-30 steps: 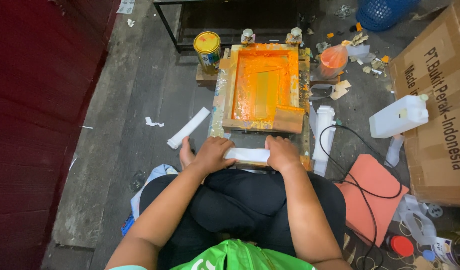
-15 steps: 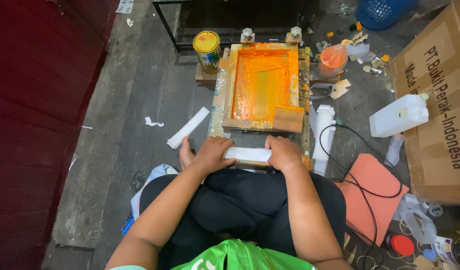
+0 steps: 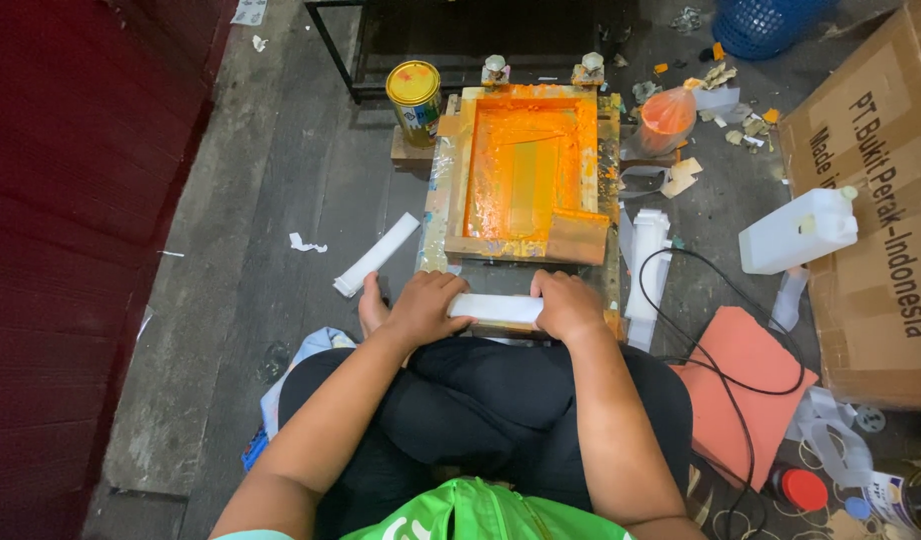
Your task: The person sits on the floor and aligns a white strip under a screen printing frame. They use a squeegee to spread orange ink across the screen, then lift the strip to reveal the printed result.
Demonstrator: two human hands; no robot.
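While I sit cross-legged on the floor, my left hand (image 3: 424,306) and my right hand (image 3: 568,304) each close around one end of a white strip stack (image 3: 496,307), which lies just beyond my knees with its long axis running left to right. Both hands sit equally close to it, curled over it from above, so its ends are hidden under my fingers. Just beyond it, on the far side, stands the wooden screen frame (image 3: 526,175), flooded with orange ink, with a squeegee (image 3: 577,238) resting at its near right corner. A yellow-lidded tin (image 3: 415,97) stands at the frame's far left corner. A black cable (image 3: 716,330) loops over an orange mat (image 3: 741,385) on my right. Whether the strip touches the board under the frame I cannot tell; it may be resting on its near edge.
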